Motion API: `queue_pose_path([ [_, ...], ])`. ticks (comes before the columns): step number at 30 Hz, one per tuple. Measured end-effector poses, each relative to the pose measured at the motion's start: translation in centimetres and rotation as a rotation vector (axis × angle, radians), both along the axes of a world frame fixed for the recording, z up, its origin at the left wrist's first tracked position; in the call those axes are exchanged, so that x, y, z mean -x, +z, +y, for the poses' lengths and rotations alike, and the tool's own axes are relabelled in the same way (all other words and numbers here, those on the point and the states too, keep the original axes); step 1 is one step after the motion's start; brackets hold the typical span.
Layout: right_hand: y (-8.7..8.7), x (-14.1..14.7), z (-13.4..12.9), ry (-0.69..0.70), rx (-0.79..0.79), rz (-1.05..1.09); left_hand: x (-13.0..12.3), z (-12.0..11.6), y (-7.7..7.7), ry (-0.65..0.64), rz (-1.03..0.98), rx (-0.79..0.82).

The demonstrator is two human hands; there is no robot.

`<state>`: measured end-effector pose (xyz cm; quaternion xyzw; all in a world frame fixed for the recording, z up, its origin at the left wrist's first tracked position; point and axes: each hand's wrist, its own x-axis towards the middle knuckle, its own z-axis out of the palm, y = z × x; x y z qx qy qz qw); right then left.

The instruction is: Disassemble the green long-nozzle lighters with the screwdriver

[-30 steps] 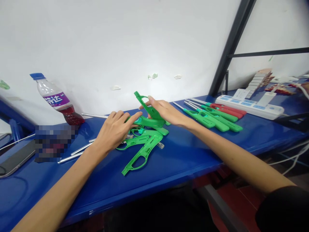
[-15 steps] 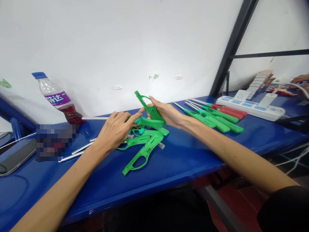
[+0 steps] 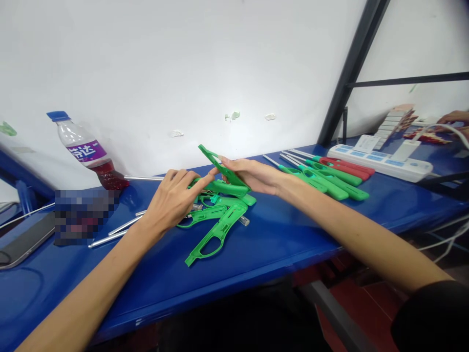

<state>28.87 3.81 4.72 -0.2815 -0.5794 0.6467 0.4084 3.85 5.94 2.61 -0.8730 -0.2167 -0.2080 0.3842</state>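
Observation:
My left hand [image 3: 171, 199] is closed around a green long-nosed lighter body [image 3: 231, 188]; its metal tube [image 3: 144, 178] sticks out to the left. In my right hand [image 3: 256, 175] is a green lighter shell half [image 3: 230, 176], tilted just above that body, its narrow end pointing up and left. Below the hands lie loose green parts, among them an open shell half [image 3: 210, 240] with a trigger loop and a small clear piece [image 3: 244, 220]. Several metal tubes [image 3: 110, 238] lie partly behind my left forearm.
Whole lighters with green handles [image 3: 335, 188] and red handles [image 3: 348, 170] lie in a row at right. Behind them is a white power strip [image 3: 381, 162]. A soda bottle [image 3: 88, 149] and a phone [image 3: 29, 239] are at left. Another person's hand [image 3: 456, 118] shows at far right.
My right hand has lowered and tilted the shell half further left, closer to the lighter body in my left hand. The left hand has barely moved.

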Motion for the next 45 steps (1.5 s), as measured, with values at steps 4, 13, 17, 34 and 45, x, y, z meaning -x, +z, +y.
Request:
queue_pose_path([
  [4, 0.0, 0.0, 0.0, 0.007, -0.007, -0.059, -0.1, 0.0, 0.0, -0.022, -0.002, -0.01],
  [13, 1.0, -0.9, -0.6, 0.049, -0.426, -0.261, 0.2, -0.4, 0.7, -0.068, -0.044, -0.167],
  [17, 2.0, -0.9, -1.5, 0.021, -0.62, -0.333, 0.4, -0.5, 1.0, -0.096, -0.09, -0.219],
  [34, 0.8, -0.2, -1.4, -0.137, -1.108, -0.774, 0.9, 0.6, 0.5, -0.051, -0.205, 0.136],
  [45, -0.3, 0.1, -0.9, -0.126, -1.237, -0.829, -0.1, -0.7, 0.2, -0.102, -0.38, 0.396],
])
